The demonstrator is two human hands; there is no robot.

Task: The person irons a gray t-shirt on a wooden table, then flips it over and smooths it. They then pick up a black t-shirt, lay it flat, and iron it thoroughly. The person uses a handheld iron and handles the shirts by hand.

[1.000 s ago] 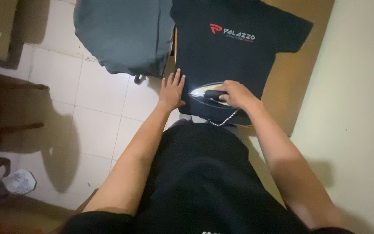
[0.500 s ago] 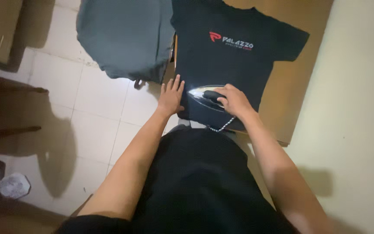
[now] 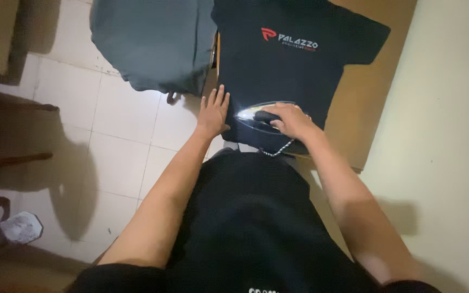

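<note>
1. Two bare hands work at the near hem of a dark t-shirt (image 3: pixel 289 70) spread flat on a wooden board (image 3: pixel 362 116).
2. The right hand (image 3: pixel 289 120) is closed around the black handle of an iron (image 3: pixel 256 116), which sits soleplate down on the shirt's lower edge; its braided cord (image 3: pixel 278 149) trails back toward the person.
3. The left hand (image 3: pixel 214 113) lies flat, fingers spread, pressing the shirt's left edge just beside the iron and gripping nothing.
4. Farther off, a grey garment (image 3: pixel 156 43) hangs over the tiled floor (image 3: pixel 120 146), left of the shirt.
</note>
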